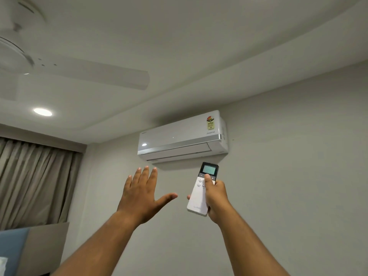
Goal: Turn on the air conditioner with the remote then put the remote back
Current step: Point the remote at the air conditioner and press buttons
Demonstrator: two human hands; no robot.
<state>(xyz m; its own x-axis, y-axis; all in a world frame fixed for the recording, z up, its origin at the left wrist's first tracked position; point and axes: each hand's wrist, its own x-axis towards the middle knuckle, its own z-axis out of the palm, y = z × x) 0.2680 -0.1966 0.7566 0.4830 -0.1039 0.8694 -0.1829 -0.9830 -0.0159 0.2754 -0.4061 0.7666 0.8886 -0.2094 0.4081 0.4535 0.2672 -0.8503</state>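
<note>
Both forearms rise from the bottom edge toward the wall, bare to the elbow. Right hand (216,200) is wrapped around a white remote (201,193), fingers behind it and along its edges, thumb laid across the front with its tip pressed near the buttons just under the dark-framed screen. That screen is lit pale green, though any figures on it are too small to read. Held tilted, the remote points its top end up at the AC (182,136), a white unit mounted high on the wall just below the ceiling step; its lower flap seems shut, but the angle makes that hard to judge. Left hand (140,194) is raised beside the remote, apart from it, empty, palm away, fingers straight and close together, thumb spread wide toward the remote. Fan (83,73) and a lit downlight (42,112) are on the ceiling to the left, above grey curtains (35,182).
</note>
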